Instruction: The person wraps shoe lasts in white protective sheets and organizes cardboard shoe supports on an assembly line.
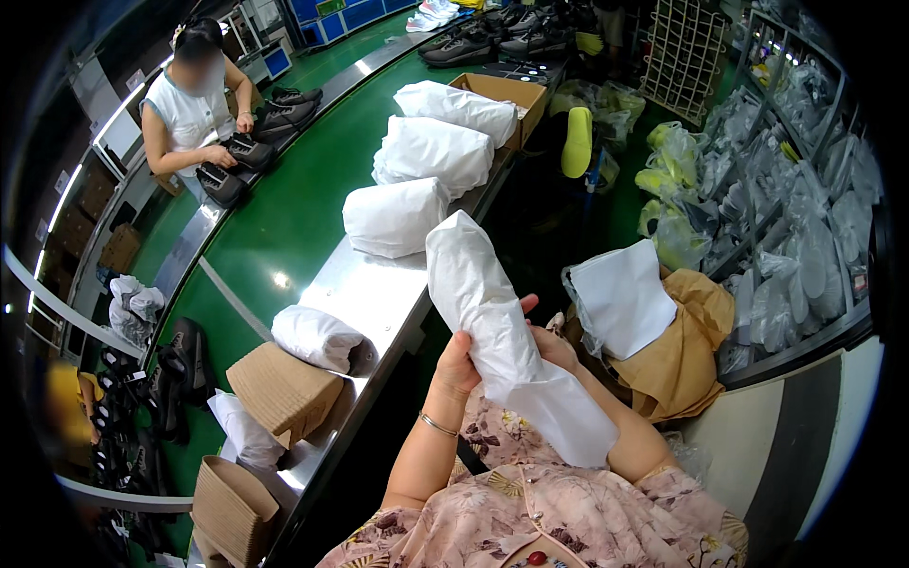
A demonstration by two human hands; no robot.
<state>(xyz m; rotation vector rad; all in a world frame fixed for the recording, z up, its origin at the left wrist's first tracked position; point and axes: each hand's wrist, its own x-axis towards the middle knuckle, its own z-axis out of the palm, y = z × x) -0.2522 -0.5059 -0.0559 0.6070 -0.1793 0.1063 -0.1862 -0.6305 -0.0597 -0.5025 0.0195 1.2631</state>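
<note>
A long bundle wrapped in white paper (478,284) is held up before my chest, tilted, its top pointing away from me. My left hand (458,367) grips its left side, thumb against the paper, other fingers hidden behind it. On the other side my right hand (554,346) supports it from behind and the right, with its fingers partly covered by the paper. A loose flap of the wrapping (573,417) hangs toward my right forearm. What is inside the paper cannot be seen.
White wrapped bundles (396,216) lie along the metal edge (379,289) of the green conveyor, near brown cardboard pieces (284,390) and an open carton (530,93). A person (194,123) handles dark shoes across it. White paper sheets (620,301) and a bagged-insole rack (805,218) stand right.
</note>
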